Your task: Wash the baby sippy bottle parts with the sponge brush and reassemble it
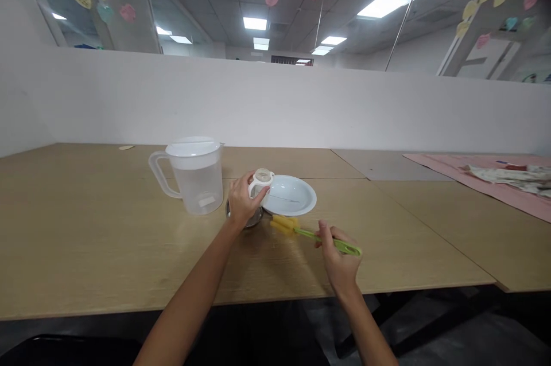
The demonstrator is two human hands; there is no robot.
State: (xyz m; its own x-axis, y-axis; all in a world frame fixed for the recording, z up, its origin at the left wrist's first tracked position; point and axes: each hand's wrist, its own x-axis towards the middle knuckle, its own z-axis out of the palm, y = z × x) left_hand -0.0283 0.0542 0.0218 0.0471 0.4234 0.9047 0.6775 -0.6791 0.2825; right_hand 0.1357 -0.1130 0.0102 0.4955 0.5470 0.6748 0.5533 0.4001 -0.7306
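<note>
My left hand [242, 198] is closed around a small clear container with a white collar [262, 178], held tilted with its round end facing up. Under that hand a dark metal dish [257, 218] is partly hidden. Just behind and to the right lies a shallow white bowl [297, 199] with a thin dark line across its inside. In my right hand [340, 254] is a bottle brush [307, 233] by its green handle. Its yellow sponge head points left, apart from the container, a little below it and near the bowl's front rim; the head is slightly blurred.
A translucent plastic pitcher [200, 179] with a white lid stands left of my hands. Farther right, a pink cloth [486, 182] carries a crumpled patterned fabric [514, 178]. A small flat piece [126, 147] lies at the back left of the wooden table [107, 240]. A white wall [275, 105] rises behind.
</note>
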